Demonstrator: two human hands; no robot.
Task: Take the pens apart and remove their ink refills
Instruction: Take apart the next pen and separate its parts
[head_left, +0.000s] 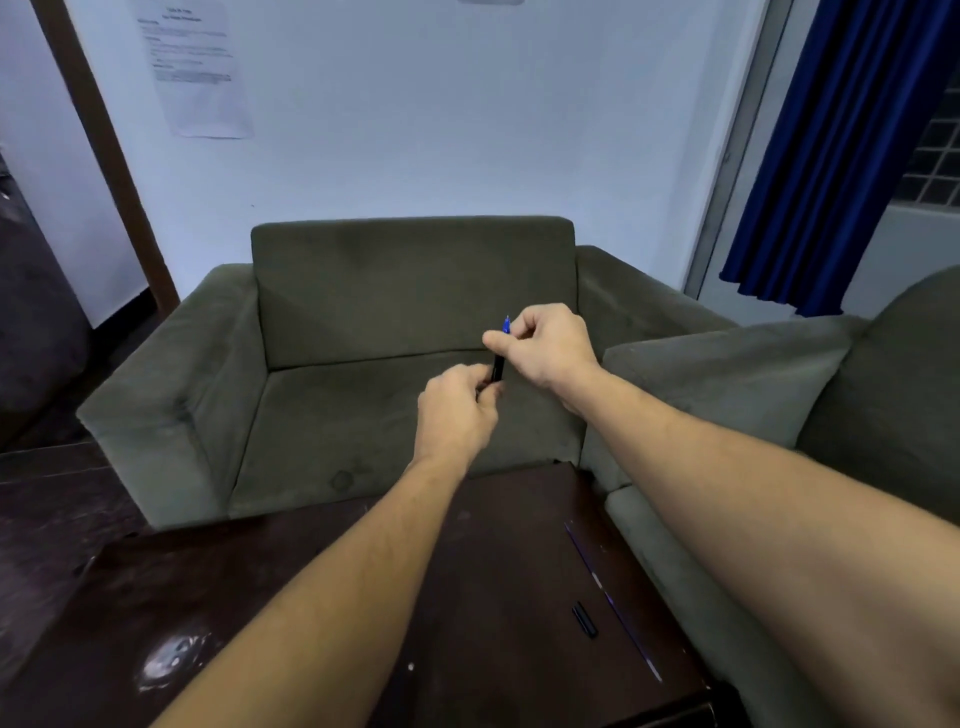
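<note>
Pen (498, 366), light, stiff and probably slick, is pinched by left hand (457, 410) at its dark barrel and right hand (545, 348) near the blue tip.

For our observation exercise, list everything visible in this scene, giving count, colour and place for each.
pen: 1, black with blue tip, held upright between both hands
ink refills: 2, thin, bluish, end to end on table, right side
pen part: 1, black, on table beside refills
table: 1, dark brown, foreground
armchair: 1, grey-green, behind table
sofa: 1, grey-green, right
curtain: 1, blue, upper right
paper notice: 1, white, on wall
left hand: gripping pen's lower end
right hand: pinching pen's upper end
</note>
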